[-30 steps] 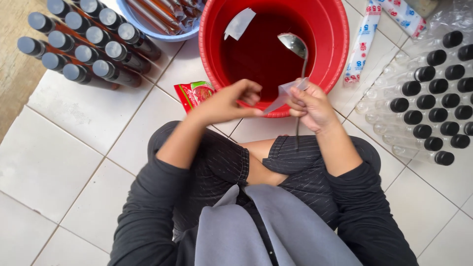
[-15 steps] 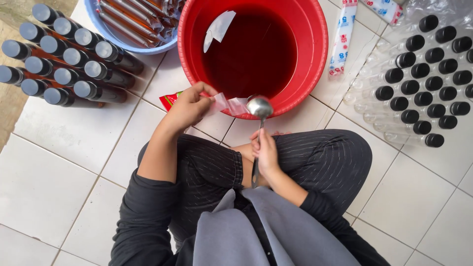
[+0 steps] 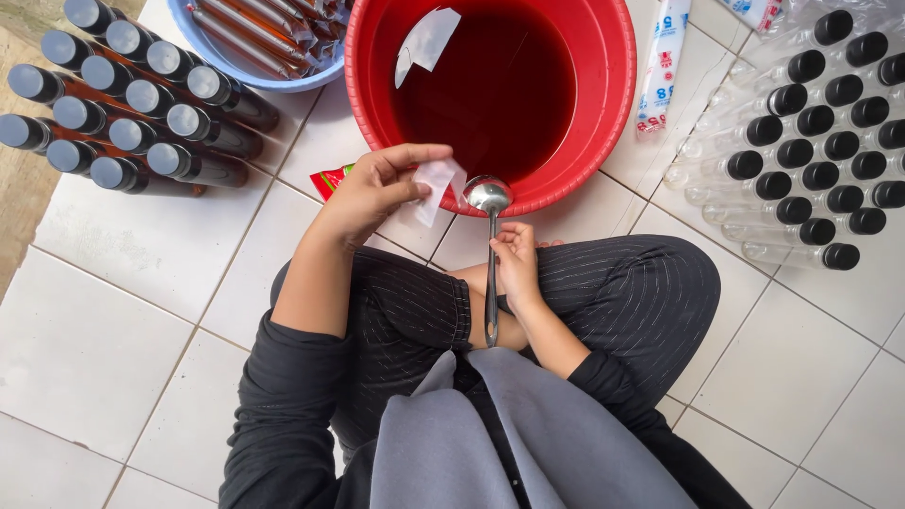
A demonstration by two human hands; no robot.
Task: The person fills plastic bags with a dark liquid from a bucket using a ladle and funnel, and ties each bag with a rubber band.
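Observation:
I sit cross-legged on a white tiled floor in front of a red basin [image 3: 617, 104] filled with dark red liquid. My left hand [image 3: 382, 184] pinches a small clear plastic bag [image 3: 436, 187] near the basin's front rim. My right hand [image 3: 517, 264] grips the handle of a metal ladle [image 3: 489, 195], whose bowl sits right beside the bag, just outside the rim. A scrap of clear plastic [image 3: 426, 42] floats on the liquid at the far side.
Dark filled bottles with grey caps [image 3: 123, 104] lie in rows at the left. A blue bowl [image 3: 255, 71] of filled tubes stands behind them. Empty clear bottles with black caps [image 3: 811, 132] lie at the right. A red packet [image 3: 330, 179] lies by the basin.
My right hand has drawn the ladle out of the basin and back toward my lap. My left hand has brought the plastic bag up beside the ladle's bowl. The view has shifted.

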